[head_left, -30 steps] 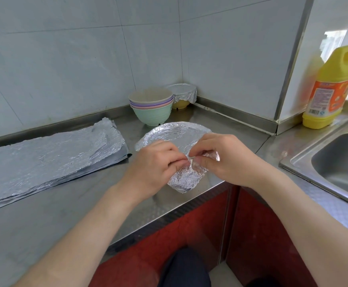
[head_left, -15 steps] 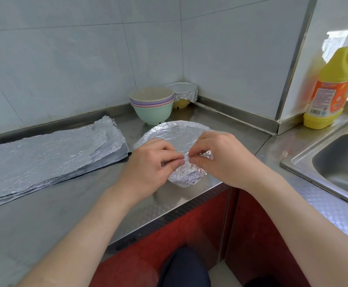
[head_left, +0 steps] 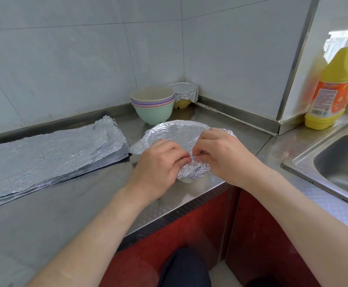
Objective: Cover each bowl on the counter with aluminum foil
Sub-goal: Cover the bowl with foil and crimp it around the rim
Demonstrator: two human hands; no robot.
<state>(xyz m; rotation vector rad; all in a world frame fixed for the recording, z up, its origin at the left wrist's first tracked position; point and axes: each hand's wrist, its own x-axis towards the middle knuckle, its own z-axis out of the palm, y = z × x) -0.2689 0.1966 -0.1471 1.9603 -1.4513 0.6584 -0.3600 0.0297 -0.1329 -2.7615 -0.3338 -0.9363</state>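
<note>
A bowl wrapped in aluminum foil (head_left: 175, 133) stands near the counter's front edge; the bowl itself is hidden under the foil. My left hand (head_left: 158, 164) and my right hand (head_left: 225, 156) pinch the foil together at the bowl's near rim, fingertips almost touching. Behind it is a stack of bare bowls (head_left: 153, 104), the bottom one mint green. A yellow bowl with a foil cover (head_left: 184, 94) sits in the far corner. Flat foil sheets (head_left: 44, 156) lie stacked at the left.
The steel counter (head_left: 44, 220) ends in a front edge just below my hands. A sink (head_left: 341, 164) is set in at the right, with a yellow detergent bottle (head_left: 336, 90) behind it. Tiled walls close off the back.
The hands keep pinching the foil at the near rim, with only small finger movements; the foil there looks more crumpled against the bowl. The camera has shifted slightly.
</note>
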